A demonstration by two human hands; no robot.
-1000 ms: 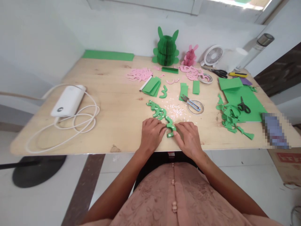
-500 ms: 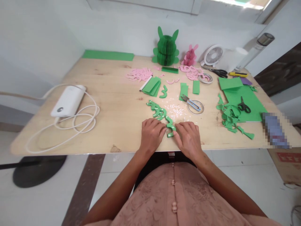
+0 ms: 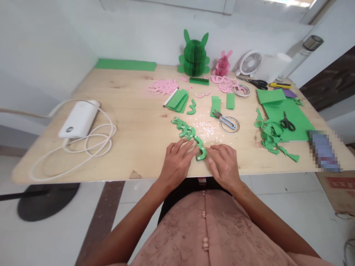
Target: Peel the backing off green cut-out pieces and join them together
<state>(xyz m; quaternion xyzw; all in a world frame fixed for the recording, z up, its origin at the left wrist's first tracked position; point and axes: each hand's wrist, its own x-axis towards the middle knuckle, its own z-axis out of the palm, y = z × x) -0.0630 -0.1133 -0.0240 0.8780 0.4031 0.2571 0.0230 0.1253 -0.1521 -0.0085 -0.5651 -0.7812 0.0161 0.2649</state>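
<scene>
Your left hand (image 3: 177,162) and right hand (image 3: 225,165) rest flat, gripping nothing, either side of the green paper curve (image 3: 201,152) near the table's (image 3: 133,122) front edge; it looks light and easily creased, so pinch its broad arc gently.

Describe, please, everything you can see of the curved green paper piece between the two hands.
The curved green paper piece is a thick C-shaped arc, seemingly layered sheets, with a pale strip at its near end. It lies flat near the front edge of the wooden table, ending a row of similar green arcs. Fingertips of the left hand touch its left side; the right hand meets its right side.
</scene>
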